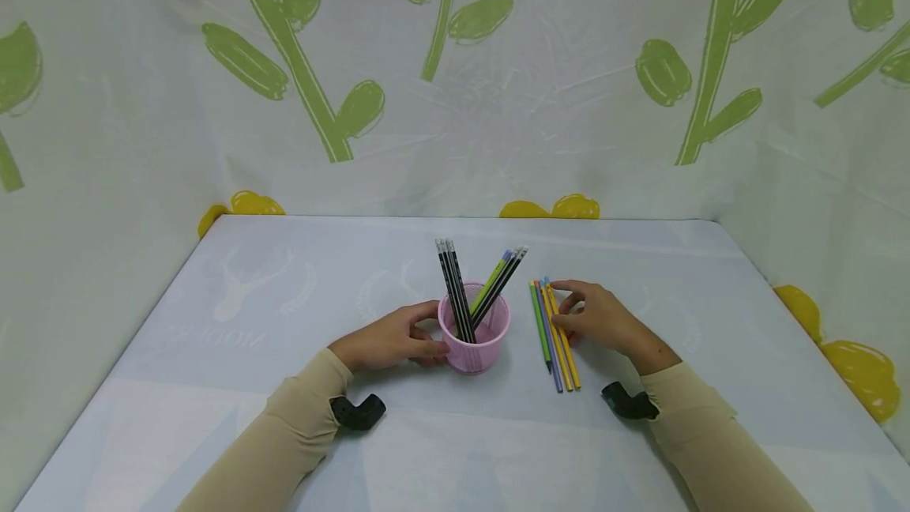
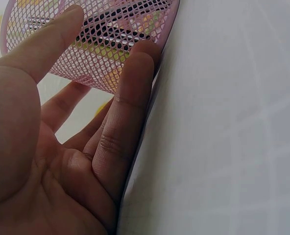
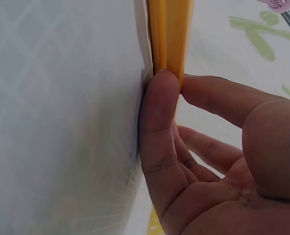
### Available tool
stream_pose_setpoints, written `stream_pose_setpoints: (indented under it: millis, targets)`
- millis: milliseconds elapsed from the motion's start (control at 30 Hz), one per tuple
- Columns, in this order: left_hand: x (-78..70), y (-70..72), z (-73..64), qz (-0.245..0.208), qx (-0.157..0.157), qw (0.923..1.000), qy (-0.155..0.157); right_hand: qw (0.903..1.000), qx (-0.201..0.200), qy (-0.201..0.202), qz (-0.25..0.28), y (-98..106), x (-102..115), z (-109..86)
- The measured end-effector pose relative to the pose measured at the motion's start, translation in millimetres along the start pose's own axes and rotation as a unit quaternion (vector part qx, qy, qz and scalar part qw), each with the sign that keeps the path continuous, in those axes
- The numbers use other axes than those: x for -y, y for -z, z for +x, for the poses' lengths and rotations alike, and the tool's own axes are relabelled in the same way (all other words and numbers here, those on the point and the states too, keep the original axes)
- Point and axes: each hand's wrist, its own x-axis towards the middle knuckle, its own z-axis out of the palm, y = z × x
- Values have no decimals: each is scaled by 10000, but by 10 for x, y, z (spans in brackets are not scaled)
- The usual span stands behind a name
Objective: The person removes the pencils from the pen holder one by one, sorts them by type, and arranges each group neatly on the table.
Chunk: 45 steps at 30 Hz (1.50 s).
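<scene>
Pinching rightmost yellow pencil (image 1: 569, 355) on pale table (image 1: 455, 449): right hand (image 1: 600, 316), up near its far end! Lavender pencil (image 1: 551, 354), green pencil (image 1: 539, 322) lie alongside. Left hand (image 1: 389, 338) grips pink mesh pencil cup (image 1: 475, 357), upright, black pencils (image 1: 456, 291) leaning inside.
</scene>
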Motion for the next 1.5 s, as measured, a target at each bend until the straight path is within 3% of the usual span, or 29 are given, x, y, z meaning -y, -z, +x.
stream_pose_setpoints:
  millis: [767, 1500]
  targets:
    - [-11, -8, 12, -44, -12, 10000, -11, 9995, -10, -138, -276, -3, 21, -14]
    - [-6, -8, -6, -38, -41, 10000, 47, 9992, -40, 60, -406, -23, 30, -8]
